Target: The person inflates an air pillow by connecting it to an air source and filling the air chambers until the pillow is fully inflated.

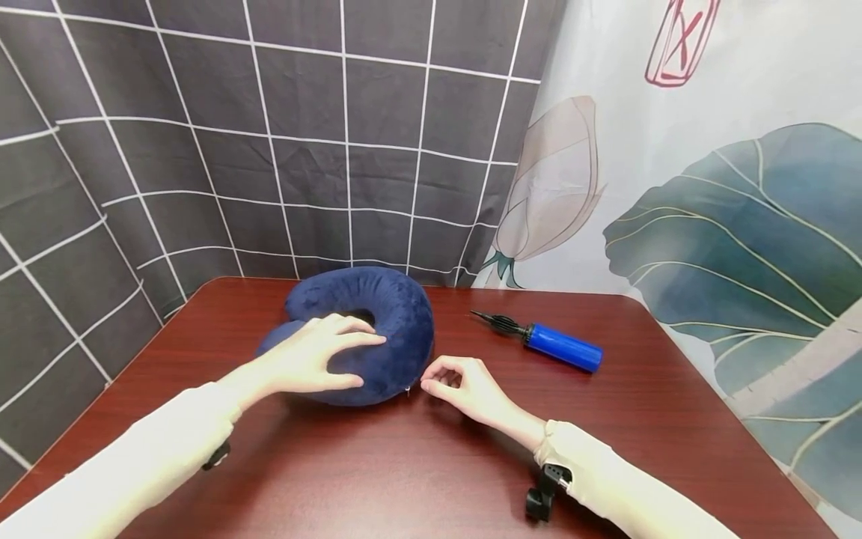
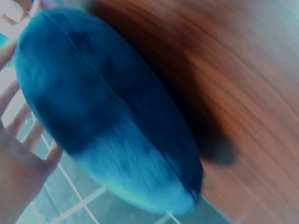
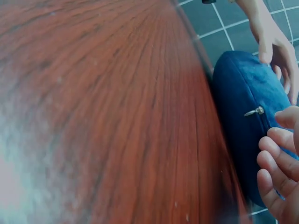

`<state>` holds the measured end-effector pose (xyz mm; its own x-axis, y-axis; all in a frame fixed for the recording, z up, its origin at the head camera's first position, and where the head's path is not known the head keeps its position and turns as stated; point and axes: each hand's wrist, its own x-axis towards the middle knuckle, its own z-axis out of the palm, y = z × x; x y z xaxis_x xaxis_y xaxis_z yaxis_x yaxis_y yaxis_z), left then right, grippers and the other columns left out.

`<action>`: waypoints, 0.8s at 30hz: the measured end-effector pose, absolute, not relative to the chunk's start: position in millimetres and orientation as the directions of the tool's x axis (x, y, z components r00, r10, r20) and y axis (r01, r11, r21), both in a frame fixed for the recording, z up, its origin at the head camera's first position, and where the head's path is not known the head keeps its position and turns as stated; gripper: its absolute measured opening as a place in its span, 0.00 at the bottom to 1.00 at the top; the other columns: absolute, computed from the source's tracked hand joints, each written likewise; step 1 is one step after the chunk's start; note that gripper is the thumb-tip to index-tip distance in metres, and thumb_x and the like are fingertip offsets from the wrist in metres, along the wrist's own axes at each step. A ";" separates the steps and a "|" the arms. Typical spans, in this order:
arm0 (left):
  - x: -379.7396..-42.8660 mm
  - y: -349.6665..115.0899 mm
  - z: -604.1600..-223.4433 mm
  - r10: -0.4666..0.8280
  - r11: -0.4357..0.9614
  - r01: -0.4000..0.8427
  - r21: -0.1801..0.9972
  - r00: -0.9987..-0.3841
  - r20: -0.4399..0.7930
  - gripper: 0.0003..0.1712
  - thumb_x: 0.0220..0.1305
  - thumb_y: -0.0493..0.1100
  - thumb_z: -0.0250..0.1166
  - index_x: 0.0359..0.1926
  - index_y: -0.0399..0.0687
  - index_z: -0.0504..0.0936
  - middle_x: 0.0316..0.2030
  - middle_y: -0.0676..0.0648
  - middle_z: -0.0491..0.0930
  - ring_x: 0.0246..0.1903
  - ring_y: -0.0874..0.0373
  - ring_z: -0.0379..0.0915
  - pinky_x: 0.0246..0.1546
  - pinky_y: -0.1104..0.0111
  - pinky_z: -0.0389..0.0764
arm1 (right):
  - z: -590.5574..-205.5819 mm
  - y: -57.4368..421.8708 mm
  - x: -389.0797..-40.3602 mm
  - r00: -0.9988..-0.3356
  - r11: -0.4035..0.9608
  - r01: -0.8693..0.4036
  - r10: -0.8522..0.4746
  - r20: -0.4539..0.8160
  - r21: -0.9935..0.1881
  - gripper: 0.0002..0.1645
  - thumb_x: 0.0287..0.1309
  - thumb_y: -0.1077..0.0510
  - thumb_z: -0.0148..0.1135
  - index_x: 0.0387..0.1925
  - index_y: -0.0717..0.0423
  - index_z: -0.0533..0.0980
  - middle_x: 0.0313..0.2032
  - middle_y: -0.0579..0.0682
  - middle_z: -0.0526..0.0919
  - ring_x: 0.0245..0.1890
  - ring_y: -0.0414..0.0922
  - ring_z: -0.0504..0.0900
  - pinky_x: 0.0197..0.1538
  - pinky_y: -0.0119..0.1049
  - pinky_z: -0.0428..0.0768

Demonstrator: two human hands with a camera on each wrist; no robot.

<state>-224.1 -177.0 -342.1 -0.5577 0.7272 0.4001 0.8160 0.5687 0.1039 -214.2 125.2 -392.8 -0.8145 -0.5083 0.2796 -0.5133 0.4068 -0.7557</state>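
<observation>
A navy blue plush U-shaped neck pillow (image 1: 404,322) lies on the table, its seam running along the side. My left hand (image 1: 323,352) rests on top of it with fingers spread. A small metal zipper pull (image 3: 254,111) hangs from the seam at the pillow's near right edge. Beside that edge is my right hand (image 1: 471,389), its fingers loosely bent and nothing visible between them. In the right wrist view the right fingertips (image 3: 265,158) are close to the zipper, apart from the pull; whether they touch the fabric I cannot tell.
A blue hand pump (image 1: 564,346) with a black nozzle lies on the table right of the pillow. The reddish-brown wooden table (image 1: 377,471) ends at a dark gridded curtain (image 1: 303,97) behind and a floral-printed curtain (image 1: 741,247) at right.
</observation>
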 end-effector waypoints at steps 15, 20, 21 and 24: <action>-235.2 -260.9 -342.3 0.705 0.597 0.782 0.178 -0.617 0.349 0.28 0.52 0.48 0.74 0.56 0.61 0.80 0.52 0.54 0.78 0.52 0.58 0.71 0.51 0.58 0.71 | -393.9 147.8 -217.5 -0.769 0.400 -0.586 -0.551 0.326 -0.705 0.09 0.63 0.52 0.65 0.41 0.51 0.83 0.34 0.39 0.85 0.31 0.35 0.79 0.36 0.30 0.79; -236.0 -259.6 -350.9 0.677 0.591 0.778 0.215 -0.623 0.393 0.27 0.51 0.48 0.75 0.55 0.62 0.81 0.49 0.55 0.79 0.50 0.62 0.70 0.54 0.65 0.68 | -393.1 151.0 -218.7 -0.762 0.403 -0.598 -0.556 0.334 -0.693 0.09 0.63 0.52 0.64 0.42 0.52 0.83 0.34 0.40 0.85 0.32 0.34 0.79 0.36 0.29 0.79; -235.4 -258.3 -352.1 0.668 0.597 0.774 0.212 -0.625 0.404 0.27 0.51 0.48 0.76 0.54 0.62 0.82 0.48 0.55 0.79 0.49 0.62 0.71 0.53 0.65 0.68 | -392.9 151.3 -218.5 -0.762 0.403 -0.597 -0.556 0.333 -0.694 0.10 0.63 0.53 0.64 0.42 0.52 0.83 0.34 0.40 0.85 0.32 0.34 0.79 0.36 0.29 0.79; -231.7 -252.1 -355.5 0.632 0.631 0.747 0.212 -0.652 0.418 0.26 0.50 0.49 0.76 0.53 0.62 0.82 0.47 0.56 0.79 0.48 0.61 0.71 0.52 0.64 0.70 | -392.2 152.1 -217.8 -0.769 0.408 -0.587 -0.551 0.324 -0.699 0.10 0.63 0.53 0.64 0.43 0.52 0.83 0.34 0.41 0.85 0.31 0.35 0.79 0.37 0.30 0.79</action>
<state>-231.7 -252.1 -355.5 -0.6525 0.6323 0.4177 0.7467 0.6305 0.2119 -217.8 152.1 -392.2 -0.7690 -0.5512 0.3238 -0.5869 0.4079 -0.6995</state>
